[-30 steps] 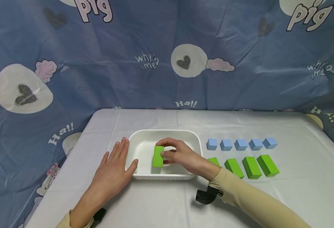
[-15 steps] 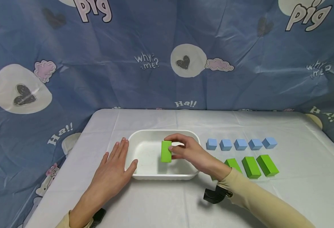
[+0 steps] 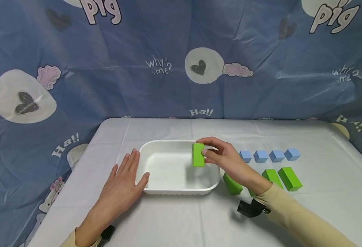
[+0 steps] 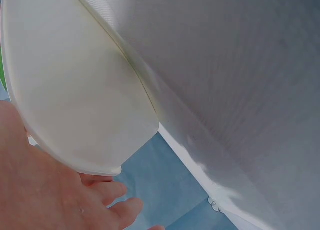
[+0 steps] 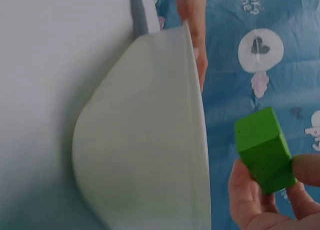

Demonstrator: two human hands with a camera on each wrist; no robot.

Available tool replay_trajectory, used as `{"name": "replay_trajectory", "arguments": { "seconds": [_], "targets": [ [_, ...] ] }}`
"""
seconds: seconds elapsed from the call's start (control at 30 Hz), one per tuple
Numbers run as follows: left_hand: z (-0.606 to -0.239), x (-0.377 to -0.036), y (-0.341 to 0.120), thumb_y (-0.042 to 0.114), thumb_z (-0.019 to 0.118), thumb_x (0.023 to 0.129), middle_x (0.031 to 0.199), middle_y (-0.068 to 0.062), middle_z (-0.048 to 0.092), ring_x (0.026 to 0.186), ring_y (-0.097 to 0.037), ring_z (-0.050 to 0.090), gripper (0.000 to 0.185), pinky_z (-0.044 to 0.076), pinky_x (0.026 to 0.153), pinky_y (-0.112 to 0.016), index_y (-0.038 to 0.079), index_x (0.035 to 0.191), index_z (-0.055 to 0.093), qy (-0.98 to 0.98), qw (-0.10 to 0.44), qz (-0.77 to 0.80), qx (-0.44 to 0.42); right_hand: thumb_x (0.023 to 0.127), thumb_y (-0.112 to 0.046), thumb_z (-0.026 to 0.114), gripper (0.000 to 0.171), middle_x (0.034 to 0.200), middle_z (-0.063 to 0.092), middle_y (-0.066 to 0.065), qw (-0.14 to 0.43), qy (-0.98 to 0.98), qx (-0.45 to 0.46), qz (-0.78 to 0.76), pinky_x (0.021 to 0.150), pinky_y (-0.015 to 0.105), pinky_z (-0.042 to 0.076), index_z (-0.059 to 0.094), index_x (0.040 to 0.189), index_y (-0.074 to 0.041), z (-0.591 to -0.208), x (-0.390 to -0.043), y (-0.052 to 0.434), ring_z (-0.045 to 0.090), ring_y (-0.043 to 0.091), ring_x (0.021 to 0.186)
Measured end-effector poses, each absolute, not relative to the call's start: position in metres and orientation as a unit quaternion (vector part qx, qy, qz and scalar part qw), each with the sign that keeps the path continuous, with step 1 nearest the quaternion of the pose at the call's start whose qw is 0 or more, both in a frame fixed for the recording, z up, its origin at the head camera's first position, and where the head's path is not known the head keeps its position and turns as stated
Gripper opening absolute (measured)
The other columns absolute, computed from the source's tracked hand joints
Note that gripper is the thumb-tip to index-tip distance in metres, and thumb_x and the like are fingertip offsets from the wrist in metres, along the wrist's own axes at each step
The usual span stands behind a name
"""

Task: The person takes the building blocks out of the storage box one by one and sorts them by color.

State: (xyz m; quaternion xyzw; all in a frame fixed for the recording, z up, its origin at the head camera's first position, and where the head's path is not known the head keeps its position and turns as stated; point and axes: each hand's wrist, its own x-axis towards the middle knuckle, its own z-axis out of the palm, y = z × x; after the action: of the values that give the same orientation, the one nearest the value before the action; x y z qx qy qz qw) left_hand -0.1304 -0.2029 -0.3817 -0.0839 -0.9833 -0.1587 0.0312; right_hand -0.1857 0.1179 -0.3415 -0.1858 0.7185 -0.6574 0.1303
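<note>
While your flat left hand [image 3: 123, 183] touches the tray [image 3: 168, 189], your right hand [image 3: 227, 163] pinches one green block [image 3: 197, 155] above it; the tray looks empty.

Green block lifted over the white tray

The green block [image 3: 197, 155], a rectangular foam-like brick, stands upright on end, pinched above the right inner edge of the white tray [image 3: 156, 145]. The shallow, round-cornered tray rests flat on the table with nothing inside.

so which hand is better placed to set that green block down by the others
Right. The right hand already pinches the green block near the green row; the left hand rests flat beside the tray.
</note>
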Motion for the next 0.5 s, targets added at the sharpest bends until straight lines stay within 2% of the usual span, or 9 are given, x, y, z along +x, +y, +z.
{"name": "replay_trajectory", "arguments": {
  "seconds": [0.3, 0.5],
  "targets": [
    [-0.382, -0.13, -0.202, 0.054, 0.038, 0.101, 0.163, -0.012, 0.012, 0.149, -0.031, 0.011, 0.08, 0.012, 0.113, -0.061, 0.002, 0.157, 0.015, -0.983, 0.033, -0.158, -0.083, 0.098, -0.024, 0.063, 0.039, 0.139, 0.051, 0.005, 0.085, 0.745, -0.183, -0.636, 0.094, 0.039, 0.051, 0.057, 0.136, -0.015, -0.338, -0.188, 0.151, 0.059, 0.024, 0.12],
    [-0.381, -0.13, -0.202, 0.055, 0.037, 0.101, 0.163, -0.012, 0.011, 0.149, -0.031, 0.011, 0.08, 0.012, 0.113, -0.061, 0.002, 0.157, 0.014, -0.983, 0.031, -0.158, -0.083, 0.1, -0.026, 0.06, 0.038, 0.14, 0.051, 0.002, 0.055, 0.769, -0.191, -0.607, 0.094, 0.037, 0.051, 0.057, 0.137, -0.017, -0.337, -0.188, 0.172, 0.059, 0.023, 0.118]
  ]
}}
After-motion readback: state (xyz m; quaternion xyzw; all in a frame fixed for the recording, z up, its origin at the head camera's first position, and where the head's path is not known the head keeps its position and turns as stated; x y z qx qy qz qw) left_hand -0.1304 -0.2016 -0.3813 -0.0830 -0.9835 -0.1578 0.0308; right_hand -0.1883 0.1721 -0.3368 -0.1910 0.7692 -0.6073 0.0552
